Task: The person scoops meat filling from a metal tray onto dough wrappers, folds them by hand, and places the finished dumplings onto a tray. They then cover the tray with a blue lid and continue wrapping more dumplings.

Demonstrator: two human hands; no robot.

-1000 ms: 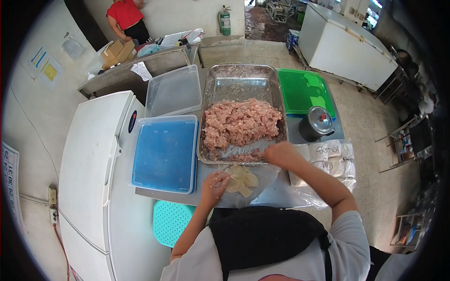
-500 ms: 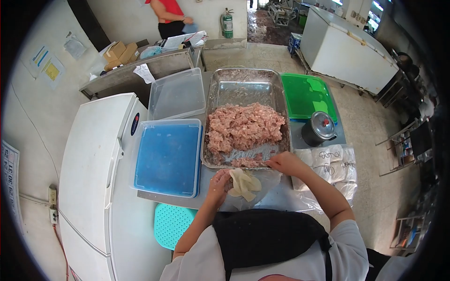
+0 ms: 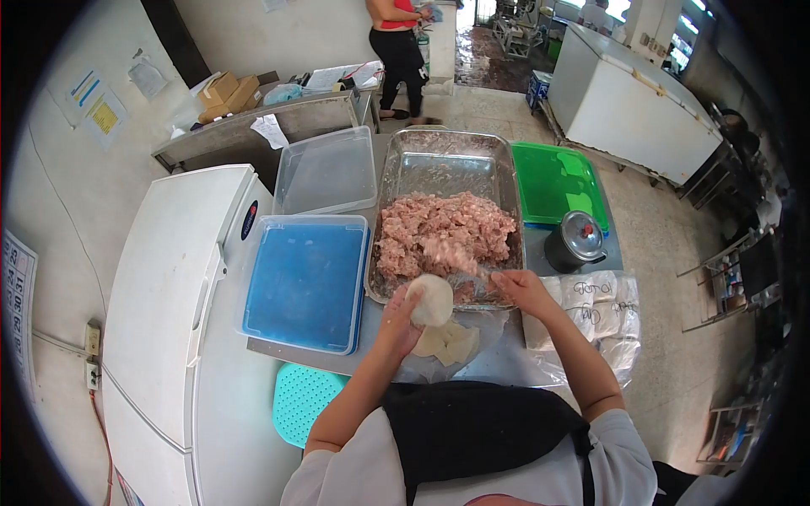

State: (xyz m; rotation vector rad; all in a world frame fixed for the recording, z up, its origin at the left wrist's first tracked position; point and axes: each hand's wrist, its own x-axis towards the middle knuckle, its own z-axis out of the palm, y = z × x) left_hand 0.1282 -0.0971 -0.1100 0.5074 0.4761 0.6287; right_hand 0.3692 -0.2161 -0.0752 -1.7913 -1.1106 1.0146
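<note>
My left hand (image 3: 398, 327) holds up a round, pale dough wrapper (image 3: 433, 301) at the near edge of a metal tray (image 3: 516, 190). Pinkish minced meat (image 3: 443, 218) fills the middle of that tray. In my right hand (image 3: 523, 293) is the handle of a slim utensil (image 3: 484, 274). A lump of meat covers its far end, over the tray, so its exact kind cannot be made out. More dough wrappers (image 3: 454, 343) lie on clear plastic in front of the tray.
Blue-filled plastic containers (image 3: 304, 282) and a translucent container (image 3: 325, 173) stand left. On the right are a green-lidded container (image 3: 558, 181), a lidded pot (image 3: 580, 240) and bagged white packs (image 3: 620, 316). A person (image 3: 398, 59) stands beyond the table.
My left hand has lifted a wrapper off the pile and raised it. My right hand has moved slightly up, with a lump of meat on the utensil. The person behind has moved right.
</note>
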